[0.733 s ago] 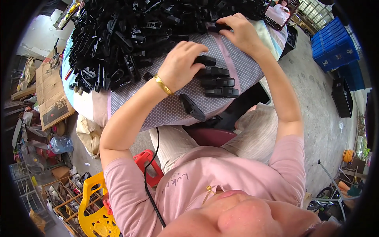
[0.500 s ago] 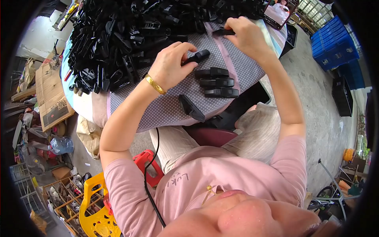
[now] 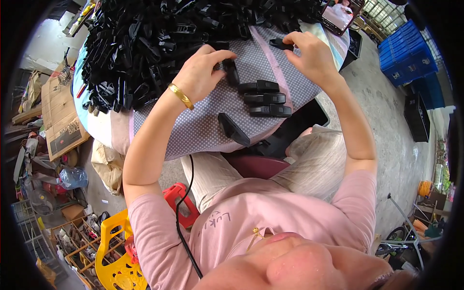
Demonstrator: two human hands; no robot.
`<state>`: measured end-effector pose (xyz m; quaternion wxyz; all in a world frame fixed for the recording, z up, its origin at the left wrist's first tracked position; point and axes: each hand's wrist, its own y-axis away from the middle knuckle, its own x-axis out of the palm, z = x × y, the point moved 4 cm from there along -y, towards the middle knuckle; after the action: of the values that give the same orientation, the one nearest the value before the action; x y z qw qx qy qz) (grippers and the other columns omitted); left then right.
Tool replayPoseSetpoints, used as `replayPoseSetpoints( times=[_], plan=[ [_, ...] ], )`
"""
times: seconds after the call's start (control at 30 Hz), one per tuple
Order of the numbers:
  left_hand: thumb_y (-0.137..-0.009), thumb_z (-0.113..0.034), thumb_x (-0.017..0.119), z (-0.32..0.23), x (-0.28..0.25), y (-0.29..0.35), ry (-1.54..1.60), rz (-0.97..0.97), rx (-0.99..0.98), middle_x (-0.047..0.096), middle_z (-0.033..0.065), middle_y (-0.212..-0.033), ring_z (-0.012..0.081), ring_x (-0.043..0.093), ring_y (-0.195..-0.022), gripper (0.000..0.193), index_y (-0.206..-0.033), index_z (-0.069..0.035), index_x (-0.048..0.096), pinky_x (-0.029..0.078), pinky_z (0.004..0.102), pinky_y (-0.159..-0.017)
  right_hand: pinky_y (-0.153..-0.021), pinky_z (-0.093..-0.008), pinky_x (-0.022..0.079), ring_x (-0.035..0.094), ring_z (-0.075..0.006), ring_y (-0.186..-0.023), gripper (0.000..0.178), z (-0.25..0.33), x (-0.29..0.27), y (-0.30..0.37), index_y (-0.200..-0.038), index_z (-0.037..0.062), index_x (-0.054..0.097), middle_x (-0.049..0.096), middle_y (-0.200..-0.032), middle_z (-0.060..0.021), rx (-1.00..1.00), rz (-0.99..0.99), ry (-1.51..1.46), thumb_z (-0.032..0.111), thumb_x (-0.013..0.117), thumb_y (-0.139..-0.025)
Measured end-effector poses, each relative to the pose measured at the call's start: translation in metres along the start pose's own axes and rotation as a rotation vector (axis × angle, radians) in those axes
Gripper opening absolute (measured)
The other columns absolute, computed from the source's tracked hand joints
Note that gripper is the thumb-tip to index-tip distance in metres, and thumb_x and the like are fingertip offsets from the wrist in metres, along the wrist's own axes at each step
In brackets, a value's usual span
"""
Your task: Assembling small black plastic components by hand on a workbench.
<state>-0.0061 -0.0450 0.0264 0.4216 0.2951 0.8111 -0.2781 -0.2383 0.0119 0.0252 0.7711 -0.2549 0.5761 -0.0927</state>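
My left hand, with a gold bangle at its wrist, is closed at the edge of the pile, thumb and fingertips on a dark black plastic part. Farther right and a little higher, my right hand pinches a small black plastic piece over the dotted tablecloth. Between the hands and nearer me, three similar black parts lie stacked side by side in a row. A single wedge-shaped black part lies apart, close to the table's near edge.
A big heap of black plastic parts covers the table's far left. A phone stands at the far right. Blue crates are stacked beyond the table. A yellow plastic chair and a black cable are at my left side.
My left hand has shifted slightly left, and its black part has turned from slanting to nearly upright. My right hand has moved a little right and nearer me with its small piece.
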Motion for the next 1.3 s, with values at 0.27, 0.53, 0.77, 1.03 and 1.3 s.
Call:
replayPoseSetpoints(
  times=[0.27,0.53,0.77,1.03,1.3],
  plan=[
    [-0.069,-0.018,0.076,-0.009,0.013,0.000,0.023,-0.110,0.014,0.062,0.0091,-0.083,0.0279,0.059,-0.088,0.022,-0.086,-0.006,0.069,0.048,0.0356,-0.076,-0.069,-0.0321,0.047,0.059,-0.0232,-0.077,0.024,0.042,0.012,-0.001,-0.094,0.0027,0.070,0.065,-0.082,-0.0084,-0.216,0.082,-0.500,0.009,0.073,-0.072],
    [-0.067,-0.019,0.077,-0.007,0.006,0.002,0.062,-0.046,-0.064,0.065,0.0104,-0.082,0.0278,0.060,-0.084,0.023,-0.083,-0.004,0.071,0.048,0.0368,-0.076,-0.069,-0.0333,0.046,0.057,-0.0247,-0.078,0.024,0.045,0.003,-0.002,-0.092,0.0025,0.071,0.064,-0.079,-0.0082,-0.268,0.135,-0.349,0.010,0.074,-0.069],
    [-0.067,-0.020,0.077,-0.014,0.008,0.003,-0.005,-0.031,-0.031,0.066,0.0103,-0.080,0.0275,0.060,-0.084,0.023,-0.081,-0.003,0.071,0.048,0.0364,-0.076,-0.068,-0.0332,0.046,0.057,-0.0242,-0.077,0.024,0.041,-0.005,0.002,-0.091,0.0026,0.071,0.064,-0.079,-0.0080,-0.253,0.190,-0.304,0.008,0.074,-0.068],
    [-0.065,-0.017,0.076,-0.014,0.015,0.001,0.117,-0.059,0.049,0.064,0.0102,-0.077,0.0278,0.061,-0.079,0.021,-0.077,-0.001,0.070,0.049,0.0362,-0.072,-0.069,-0.0322,0.047,0.058,-0.0240,-0.078,0.023,0.047,0.014,-0.003,-0.090,0.0026,0.071,0.064,-0.081,-0.0085,-0.304,0.130,-0.473,0.007,0.074,-0.068],
    [-0.067,-0.017,0.077,-0.013,0.017,-0.005,0.209,0.100,0.172,0.064,0.0080,-0.082,0.0265,0.057,-0.087,0.021,-0.081,-0.003,0.069,0.047,0.0357,-0.077,-0.070,-0.0314,0.046,0.059,-0.0231,-0.081,0.017,0.036,0.020,-0.009,-0.090,0.0028,0.070,0.065,-0.082,-0.0078,-0.111,0.464,-0.710,0.011,0.073,-0.075]
  ],
)
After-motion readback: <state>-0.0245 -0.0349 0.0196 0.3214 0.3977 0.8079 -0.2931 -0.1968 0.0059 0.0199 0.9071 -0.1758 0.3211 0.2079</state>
